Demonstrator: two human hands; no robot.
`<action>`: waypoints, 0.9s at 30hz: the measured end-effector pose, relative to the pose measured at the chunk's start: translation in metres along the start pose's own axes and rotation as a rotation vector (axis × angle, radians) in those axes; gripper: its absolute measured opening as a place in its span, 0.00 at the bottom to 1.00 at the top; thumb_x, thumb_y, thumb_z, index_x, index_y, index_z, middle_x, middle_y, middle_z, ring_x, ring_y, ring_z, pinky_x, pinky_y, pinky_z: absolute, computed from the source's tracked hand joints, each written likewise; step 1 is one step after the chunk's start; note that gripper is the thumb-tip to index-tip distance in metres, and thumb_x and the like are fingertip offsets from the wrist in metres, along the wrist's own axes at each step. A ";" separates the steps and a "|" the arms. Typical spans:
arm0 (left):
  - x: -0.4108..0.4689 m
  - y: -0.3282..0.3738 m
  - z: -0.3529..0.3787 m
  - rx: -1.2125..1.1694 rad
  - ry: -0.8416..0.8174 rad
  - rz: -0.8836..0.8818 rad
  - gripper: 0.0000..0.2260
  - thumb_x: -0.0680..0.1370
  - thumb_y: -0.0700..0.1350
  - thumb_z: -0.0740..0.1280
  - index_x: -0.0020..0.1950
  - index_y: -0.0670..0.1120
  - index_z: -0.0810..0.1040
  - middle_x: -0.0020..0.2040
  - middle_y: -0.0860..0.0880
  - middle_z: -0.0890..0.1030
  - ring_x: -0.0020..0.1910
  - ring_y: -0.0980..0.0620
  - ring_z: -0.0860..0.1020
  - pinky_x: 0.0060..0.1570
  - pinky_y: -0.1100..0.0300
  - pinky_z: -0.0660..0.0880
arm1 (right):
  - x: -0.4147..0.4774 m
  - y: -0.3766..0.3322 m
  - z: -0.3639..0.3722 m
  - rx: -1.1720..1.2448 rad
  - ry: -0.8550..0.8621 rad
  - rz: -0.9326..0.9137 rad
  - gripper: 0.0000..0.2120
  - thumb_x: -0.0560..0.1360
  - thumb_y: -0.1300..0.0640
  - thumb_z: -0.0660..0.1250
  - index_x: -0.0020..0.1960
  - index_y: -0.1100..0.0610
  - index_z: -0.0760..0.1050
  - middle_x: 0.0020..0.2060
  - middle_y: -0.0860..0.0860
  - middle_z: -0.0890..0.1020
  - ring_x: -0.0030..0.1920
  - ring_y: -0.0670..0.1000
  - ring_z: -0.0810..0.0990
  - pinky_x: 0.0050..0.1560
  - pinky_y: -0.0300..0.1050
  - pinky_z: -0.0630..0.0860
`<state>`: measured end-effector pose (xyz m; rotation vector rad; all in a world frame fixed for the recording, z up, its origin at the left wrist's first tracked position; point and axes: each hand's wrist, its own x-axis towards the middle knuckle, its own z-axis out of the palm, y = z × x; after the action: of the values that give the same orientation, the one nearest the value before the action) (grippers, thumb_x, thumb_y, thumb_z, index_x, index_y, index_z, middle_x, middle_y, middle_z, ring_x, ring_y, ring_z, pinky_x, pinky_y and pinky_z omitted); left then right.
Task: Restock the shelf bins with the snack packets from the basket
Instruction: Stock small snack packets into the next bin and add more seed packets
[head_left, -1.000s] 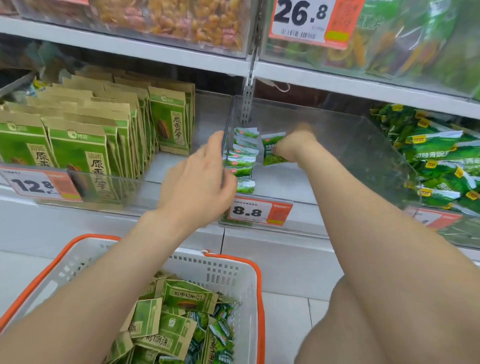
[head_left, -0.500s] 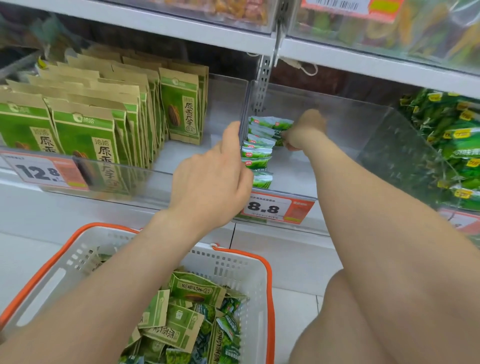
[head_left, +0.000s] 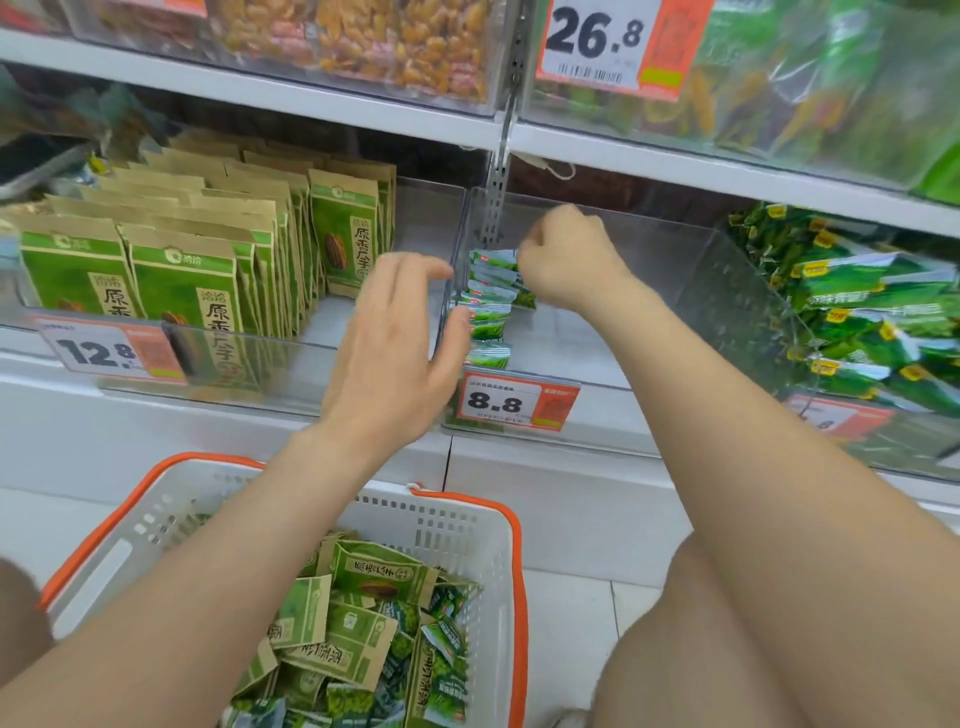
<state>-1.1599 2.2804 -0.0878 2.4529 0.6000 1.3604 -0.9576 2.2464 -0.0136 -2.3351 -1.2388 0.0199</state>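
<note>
1. A white metal shelf (head_left: 208, 415) is shown, with clear bins along it. The left bin is well filled with upright brown-and-green paper pouches (head_left: 182, 270).
2. The middle clear plastic bin (head_left: 649, 291), marked 8.8, is mostly bare. Only one short row has been stocked, so most of this bin is judged still to be filled.
3. A white plastic basket with an orange rim (head_left: 415, 525) is seen on the floor below. A heap of green snack packets (head_left: 363, 623) remains in it, so much of the task is left.
4. A row of small green packets (head_left: 488, 312) is stood against the bin's left wall.
5. The left hand (head_left: 395, 358) is held released, fingers spread, with nothing in it. Its thumb is at the row's front, though contact cannot be told.
6. The right hand (head_left: 566, 260) is curled at the back of the row and appears to be grasping the rearmost packet (head_left: 493, 257).
</note>
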 end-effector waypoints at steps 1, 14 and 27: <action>-0.004 0.003 -0.003 0.084 0.086 0.053 0.08 0.83 0.44 0.65 0.58 0.40 0.76 0.56 0.43 0.75 0.54 0.41 0.74 0.54 0.43 0.72 | -0.014 -0.009 -0.003 -0.023 0.040 -0.042 0.11 0.77 0.57 0.56 0.40 0.60 0.72 0.42 0.62 0.79 0.46 0.65 0.78 0.44 0.49 0.73; -0.154 -0.022 0.034 0.195 -1.294 -0.107 0.10 0.80 0.44 0.63 0.39 0.46 0.70 0.35 0.48 0.73 0.35 0.45 0.72 0.35 0.53 0.67 | -0.188 -0.032 0.039 -0.494 -0.526 -0.408 0.10 0.80 0.54 0.61 0.42 0.56 0.69 0.39 0.53 0.70 0.38 0.58 0.72 0.34 0.45 0.64; -0.267 -0.031 0.055 0.222 -1.919 -0.204 0.16 0.77 0.52 0.77 0.59 0.45 0.82 0.60 0.48 0.81 0.55 0.46 0.81 0.54 0.52 0.80 | -0.212 -0.016 0.100 -0.623 -0.981 -0.554 0.12 0.81 0.62 0.59 0.39 0.56 0.69 0.38 0.52 0.75 0.33 0.51 0.72 0.31 0.44 0.71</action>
<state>-1.2463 2.1780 -0.3270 2.3850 0.3440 -1.2738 -1.1180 2.1298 -0.1393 -2.4088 -2.6503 0.7645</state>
